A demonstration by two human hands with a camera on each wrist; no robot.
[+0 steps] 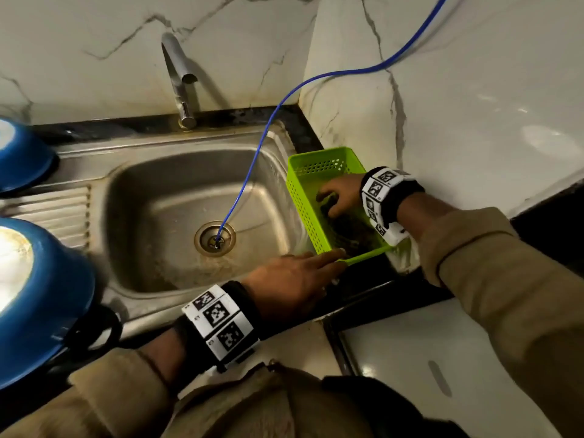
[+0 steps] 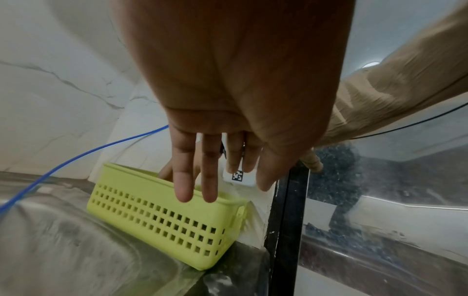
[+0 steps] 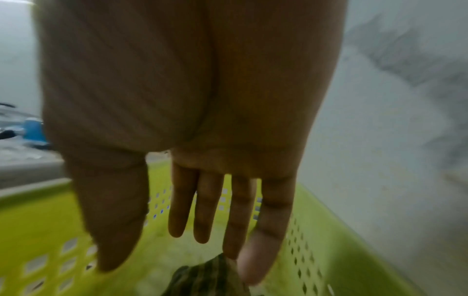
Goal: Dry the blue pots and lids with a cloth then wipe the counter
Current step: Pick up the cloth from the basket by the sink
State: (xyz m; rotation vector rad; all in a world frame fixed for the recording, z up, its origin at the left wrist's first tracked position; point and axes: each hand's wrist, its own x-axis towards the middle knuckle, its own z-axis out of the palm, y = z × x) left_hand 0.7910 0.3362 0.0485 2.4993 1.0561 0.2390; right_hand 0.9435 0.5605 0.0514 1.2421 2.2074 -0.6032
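Note:
Two blue pots stand upside down left of the sink, one far (image 1: 23, 159) and one near (image 1: 44, 298). A green perforated basket (image 1: 303, 213) sits at the sink's right edge, with a dark striped cloth (image 1: 350, 230) lying inside it. My right hand (image 1: 339, 196) reaches down into the basket (image 3: 50, 220), and its straight fingertips (image 3: 235, 246) touch the cloth (image 3: 210, 280). My left hand (image 1: 316, 263) lies flat, fingers extended onto the basket's near rim. In the left wrist view this hand (image 2: 210, 176) hovers at the rim of the basket (image 2: 157, 218). No lids are in view.
A steel sink (image 1: 177, 197) with a tap (image 1: 180, 80) fills the middle. A thin blue hose (image 1: 252, 159) runs from the wall into the drain. Marble walls close the back and right. The black counter edge (image 1: 395, 289) runs along the front right.

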